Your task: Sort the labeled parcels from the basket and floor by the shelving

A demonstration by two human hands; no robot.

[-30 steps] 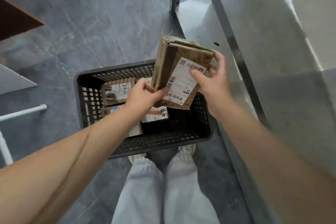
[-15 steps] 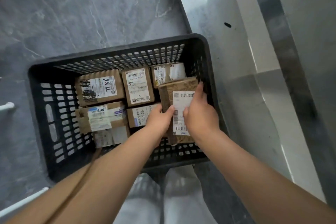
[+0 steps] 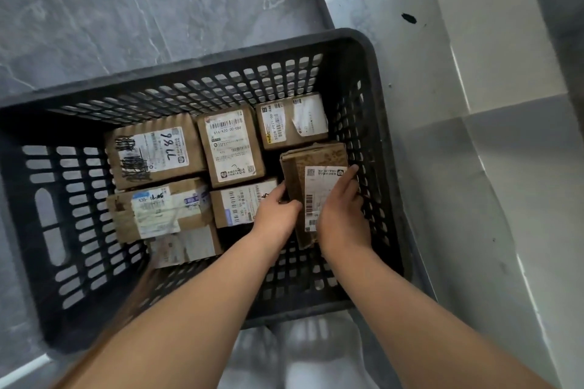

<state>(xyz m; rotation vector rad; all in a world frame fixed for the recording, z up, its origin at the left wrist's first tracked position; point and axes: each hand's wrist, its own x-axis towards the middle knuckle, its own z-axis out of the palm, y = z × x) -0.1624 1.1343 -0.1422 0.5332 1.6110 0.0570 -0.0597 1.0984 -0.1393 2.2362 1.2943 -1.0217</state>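
As the left hand (image 3: 276, 208) and right hand (image 3: 343, 215) clasp the labelled cardboard parcel (image 3: 319, 167) beside the black plastic basket (image 3: 363, 123) wall, its corner may snag there.

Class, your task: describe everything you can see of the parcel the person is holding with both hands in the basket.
The parcel is a brown cardboard box, worn and creased. A white label with barcodes and a QR code lies on its upper face. It is tilted, inside the black basket, by its right wall. The left hand grips its left edge; the right hand holds its right side, partly covering the label.
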